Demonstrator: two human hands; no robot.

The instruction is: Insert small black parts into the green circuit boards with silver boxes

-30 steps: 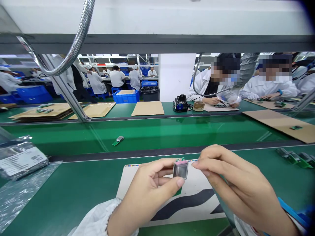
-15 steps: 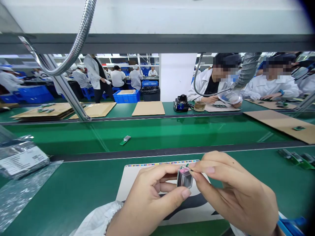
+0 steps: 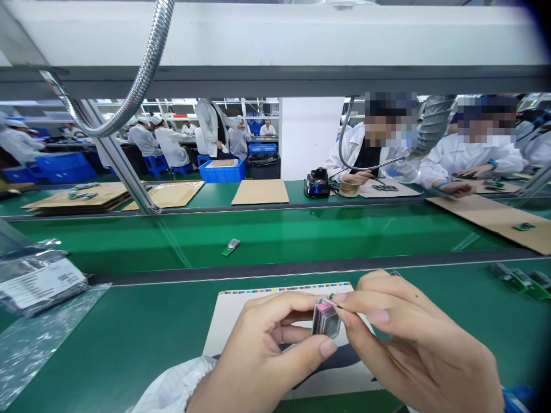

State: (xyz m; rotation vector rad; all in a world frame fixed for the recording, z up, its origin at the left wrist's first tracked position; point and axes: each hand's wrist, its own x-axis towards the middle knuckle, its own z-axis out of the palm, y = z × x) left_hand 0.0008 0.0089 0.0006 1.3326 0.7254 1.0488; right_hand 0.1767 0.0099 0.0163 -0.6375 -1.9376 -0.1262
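Between the thumb and fingers of my left hand is a small boxy module, with grey, clear-edged sides and a pink top, held upright. At its upper edge my right hand pinches a thin, pale wire-like piece with a dark tip. A bit of green shows there, mostly covered by the fingertips. Below both hands lies a white printed sheet with a coloured strip along its far edge and a dark shape across it.
A small green circuit board lies on the green conveyor belt. More boards are at the right; a labelled silver bag is at the left. A metal hose hangs overhead. Co-workers sit across the belt.
The circuit board on the belt has shifted right. Both hands keep their grip, with the module slightly lower and further right. A co-worker's arm now reaches towards the cardboard; a walking person moved right.
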